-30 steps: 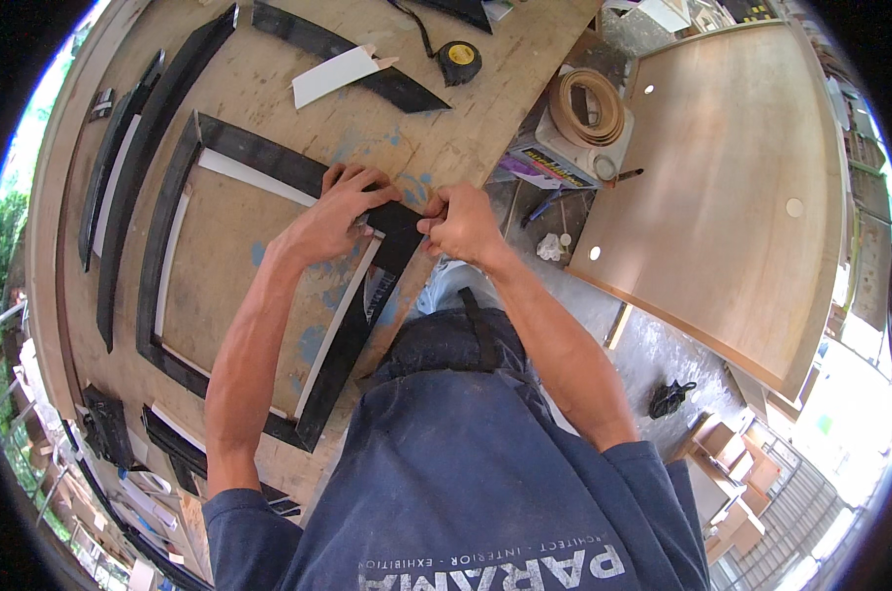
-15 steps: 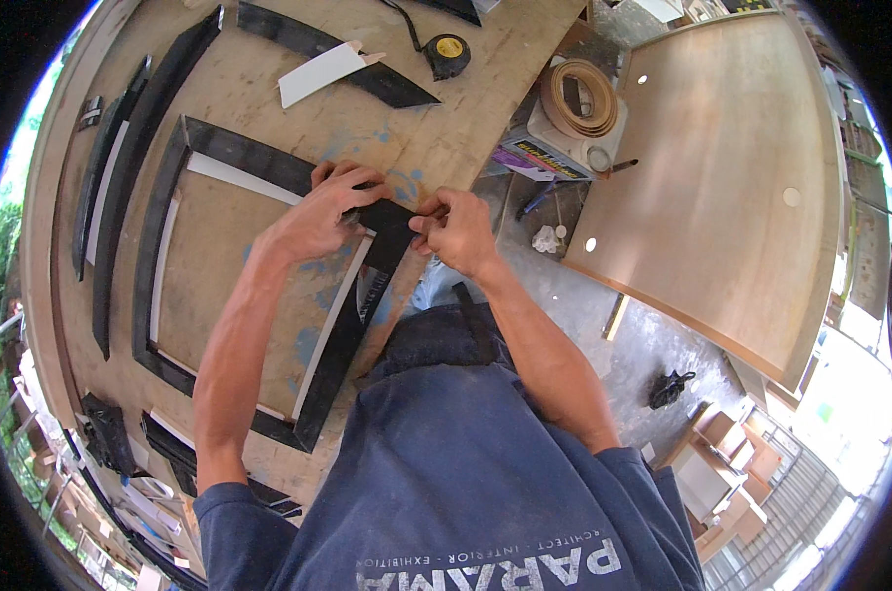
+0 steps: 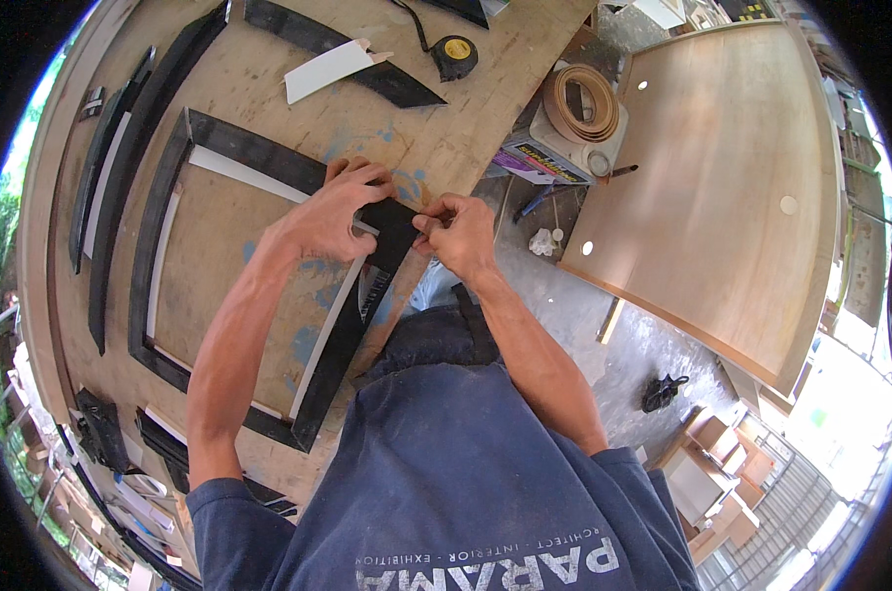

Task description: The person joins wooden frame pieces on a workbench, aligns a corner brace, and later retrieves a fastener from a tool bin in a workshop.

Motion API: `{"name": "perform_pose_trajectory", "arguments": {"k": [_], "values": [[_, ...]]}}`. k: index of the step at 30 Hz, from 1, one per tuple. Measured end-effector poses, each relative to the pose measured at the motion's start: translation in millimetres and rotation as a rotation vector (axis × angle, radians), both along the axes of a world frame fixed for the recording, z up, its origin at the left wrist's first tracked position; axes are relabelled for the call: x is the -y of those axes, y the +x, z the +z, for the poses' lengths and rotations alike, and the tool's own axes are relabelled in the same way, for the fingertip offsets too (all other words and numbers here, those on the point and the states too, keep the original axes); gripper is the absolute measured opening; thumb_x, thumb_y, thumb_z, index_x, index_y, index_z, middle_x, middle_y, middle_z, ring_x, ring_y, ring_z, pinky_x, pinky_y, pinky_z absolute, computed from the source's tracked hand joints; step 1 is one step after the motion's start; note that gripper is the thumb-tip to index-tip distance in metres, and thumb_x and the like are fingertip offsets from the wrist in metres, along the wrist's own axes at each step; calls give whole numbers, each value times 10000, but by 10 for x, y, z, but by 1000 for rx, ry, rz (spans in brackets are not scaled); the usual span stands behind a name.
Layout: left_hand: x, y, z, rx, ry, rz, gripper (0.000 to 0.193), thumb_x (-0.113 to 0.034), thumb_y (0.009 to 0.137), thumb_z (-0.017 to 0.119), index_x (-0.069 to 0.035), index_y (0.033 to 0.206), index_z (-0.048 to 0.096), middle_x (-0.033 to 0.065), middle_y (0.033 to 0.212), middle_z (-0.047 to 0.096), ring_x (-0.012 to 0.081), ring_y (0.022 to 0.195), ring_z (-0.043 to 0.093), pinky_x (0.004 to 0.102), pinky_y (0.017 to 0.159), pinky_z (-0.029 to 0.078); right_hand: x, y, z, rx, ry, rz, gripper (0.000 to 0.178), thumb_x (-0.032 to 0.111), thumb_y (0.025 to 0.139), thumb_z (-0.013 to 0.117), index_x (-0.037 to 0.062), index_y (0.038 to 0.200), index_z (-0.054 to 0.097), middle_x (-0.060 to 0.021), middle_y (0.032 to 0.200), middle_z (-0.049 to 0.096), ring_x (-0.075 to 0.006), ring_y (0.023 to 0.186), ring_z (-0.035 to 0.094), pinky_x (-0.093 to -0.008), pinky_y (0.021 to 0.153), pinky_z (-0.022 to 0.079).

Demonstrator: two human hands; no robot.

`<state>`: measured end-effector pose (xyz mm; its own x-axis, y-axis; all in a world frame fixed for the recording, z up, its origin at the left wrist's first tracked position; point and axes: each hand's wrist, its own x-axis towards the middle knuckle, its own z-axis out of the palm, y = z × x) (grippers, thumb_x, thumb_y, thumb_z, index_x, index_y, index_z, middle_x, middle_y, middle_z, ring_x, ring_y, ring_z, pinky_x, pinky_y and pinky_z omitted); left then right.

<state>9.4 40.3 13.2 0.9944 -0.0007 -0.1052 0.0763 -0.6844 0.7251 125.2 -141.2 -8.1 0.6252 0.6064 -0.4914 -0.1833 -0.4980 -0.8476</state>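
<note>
A black rectangular frame [image 3: 333, 369] with white inner edges lies flat on the wooden table. My left hand [image 3: 328, 212] straddles its far bar close to the right corner, the fingers over the outer edge and the thumb against the inner edge. At that corner's outer tip, my right hand [image 3: 458, 231] pinches with thumb and forefinger; whatever is between those fingertips is too small to see. Between the two hands the corner is covered in smooth black, and a shiny, wrinkled dark patch [image 3: 371, 284] shows on the near bar just below it.
Loose black strips [image 3: 136, 177] lie at the left. A black mitred piece [image 3: 407, 86], a white offcut [image 3: 326, 71] and a tape measure [image 3: 455, 57] are farther back. Right of the table are a coil of edging [image 3: 581, 103] on a container and a large wooden panel [image 3: 712, 187].
My left hand has shifted slightly at the corner, and its thumb now shows along the inner edge. My right hand keeps its pinch at the tip. The whole view has turned a little.
</note>
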Motion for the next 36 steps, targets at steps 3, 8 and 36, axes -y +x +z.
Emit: {"name": "perform_pose_trajectory", "arguments": {"k": [3,8,36], "values": [[83,3,-4,42,25,62,472,-140,660,768,-14,1098,643,137,1157,569,326,1179,479,437,1055,306,10,6,-38,18,22,11,72,-42,796,687,-104,790,649,-132,645,665,-183,559,687,-301,465,519],[184,66,-127,-19,45,148,410,-186,671,791,-48,1033,654,99,1087,580,299,1151,490,447,1019,306,28,18,-87,38,38,30,82,-40,793,691,-100,772,640,-134,650,666,-189,560,691,-299,471,521],[-20,-74,-40,-18,-37,54,521,-13,635,772,-36,1125,597,87,1188,566,322,1247,434,454,1068,284,71,-160,-75,57,62,-90,91,-9,832,676,-87,878,663,-145,697,686,-162,562,671,-298,498,515]]}}
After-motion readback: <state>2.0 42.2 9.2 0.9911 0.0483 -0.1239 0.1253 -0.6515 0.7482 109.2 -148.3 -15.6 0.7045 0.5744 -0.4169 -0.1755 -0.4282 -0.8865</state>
